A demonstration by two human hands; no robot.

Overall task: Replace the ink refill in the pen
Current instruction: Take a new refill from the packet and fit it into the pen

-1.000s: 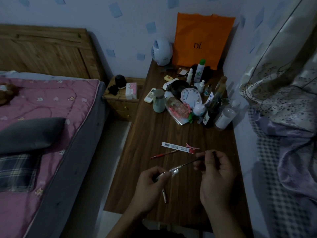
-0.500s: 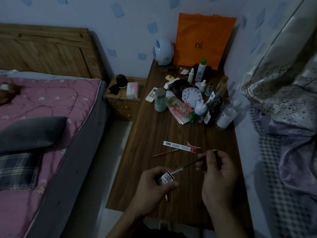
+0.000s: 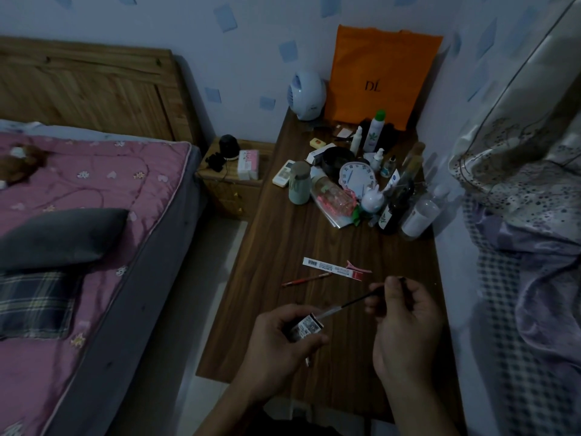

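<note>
Two hands over wood-grain desk (image 3: 283,247) — left hand (image 3: 276,338) pinching clear labelled sleeve (image 3: 309,325), right hand (image 3: 405,316) pinching thin black refill (image 3: 361,298).

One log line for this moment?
left hand: holds refill packet | right hand: pinches black refill | desk: red refill

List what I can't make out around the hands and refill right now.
- Head view: refill tip, hidden inside the right hand.
- Packet print: too small and dim to read.
- Thin item under the left hand: mostly covered, can't identify.
- Pen barrel: cannot pick it out.
</note>
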